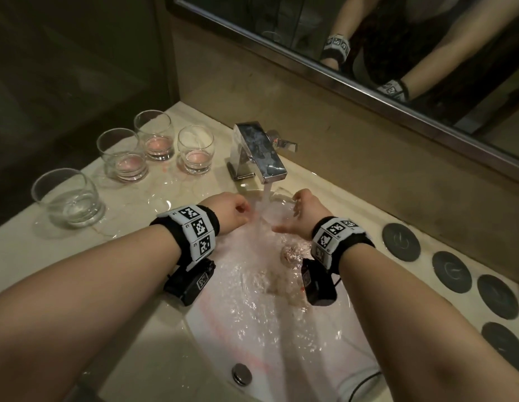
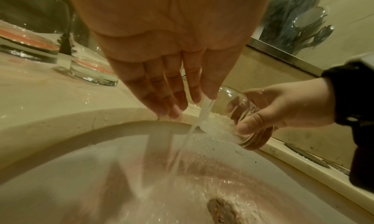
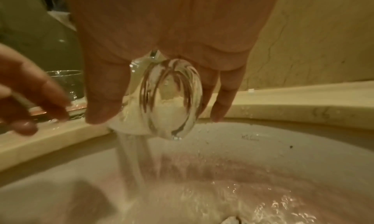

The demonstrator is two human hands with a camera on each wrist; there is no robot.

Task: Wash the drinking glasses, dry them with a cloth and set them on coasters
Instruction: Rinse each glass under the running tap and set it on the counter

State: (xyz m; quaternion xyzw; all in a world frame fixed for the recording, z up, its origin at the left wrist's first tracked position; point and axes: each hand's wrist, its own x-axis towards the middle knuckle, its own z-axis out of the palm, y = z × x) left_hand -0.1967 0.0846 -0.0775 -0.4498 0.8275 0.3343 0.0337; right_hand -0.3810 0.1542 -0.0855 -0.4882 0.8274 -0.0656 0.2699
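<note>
One glass (image 3: 168, 99) lies tilted under the tap stream, grasped by the right hand (image 1: 306, 214) fingers; its mouth faces left toward the left hand (image 2: 161, 77), fingers straight and empty, just beside it.

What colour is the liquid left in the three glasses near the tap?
Pink, a thin layer at the bottom of each glass; the head view shows it best.

Faucet (image 1: 258, 153): polished chrome metal. Glasses (image 1: 196, 149): clear glass. Counter (image 1: 130, 227): glossy veined marble. Basin (image 1: 223, 323): smooth glazed ceramic.
</note>
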